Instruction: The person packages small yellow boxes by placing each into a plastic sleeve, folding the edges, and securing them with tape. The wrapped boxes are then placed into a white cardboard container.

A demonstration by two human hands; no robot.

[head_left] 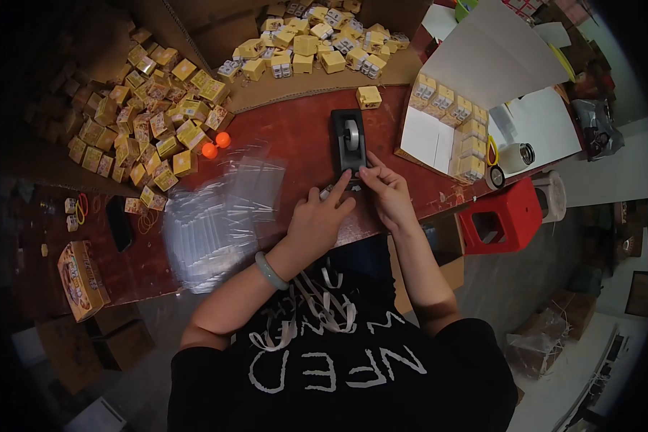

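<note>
A black tape dispenser with a roll in it stands on the red table in front of me. My left hand, a bracelet on its wrist, curls over a small silvery piece that its fingers mostly hide. Its index finger reaches to the dispenser's near end. My right hand is closed at that same end, thumb and index finger together. What lies between those fingertips is too small to make out. To the left of my left hand are clear plastic bags, fanned in a pile.
Yellow boxes heap up in cartons at the left and back. One single yellow box sits behind the dispenser. An open white carton holds rows of boxes. Orange balls, a phone and a red stool are around.
</note>
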